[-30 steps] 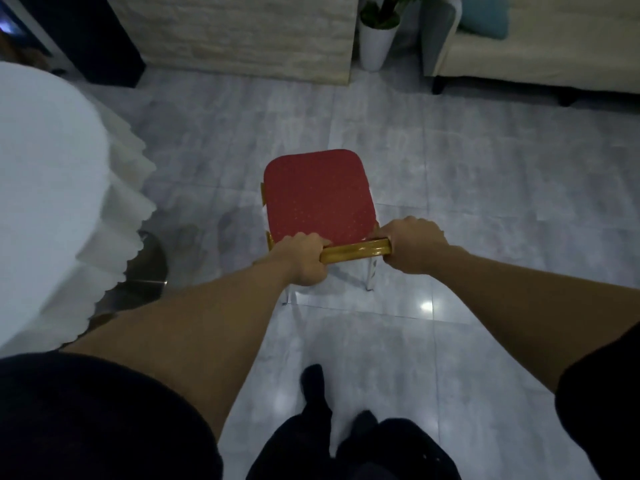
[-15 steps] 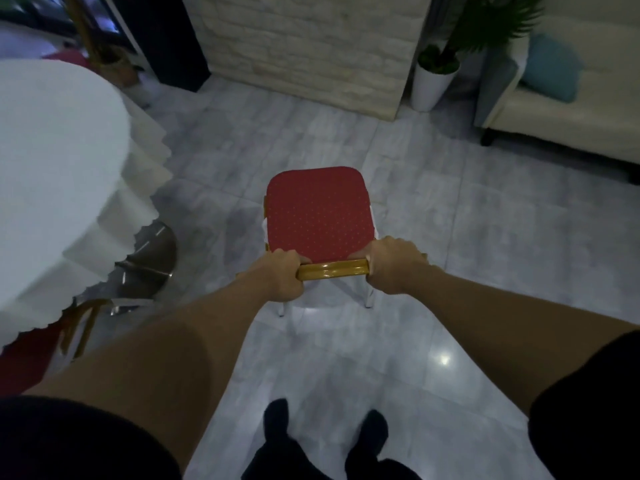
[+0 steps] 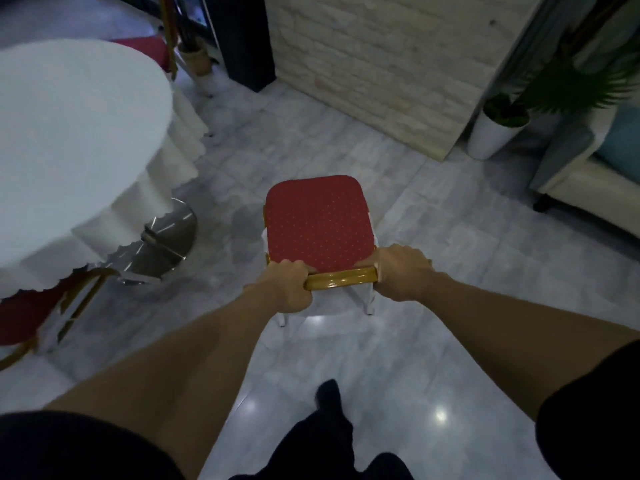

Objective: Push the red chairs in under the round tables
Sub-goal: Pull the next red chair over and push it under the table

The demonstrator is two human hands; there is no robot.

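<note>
Red chair (image 3: 317, 223) stands on the grey floor (image 3: 433, 271), right of the round tabletop (image 3: 69, 133) (white-draped); left hand (image 3: 289, 285) and right hand (image 3: 401, 271) each close their grip on its golden backrest rail (image 3: 341, 278).

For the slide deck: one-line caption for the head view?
Both hands, left hand and right hand, grip the red chair by its gold back rail, beside the round table.

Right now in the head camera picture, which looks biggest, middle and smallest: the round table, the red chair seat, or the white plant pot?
1. round table, though it is nearer the camera
2. red chair seat
3. white plant pot, though it is farthest away
</note>
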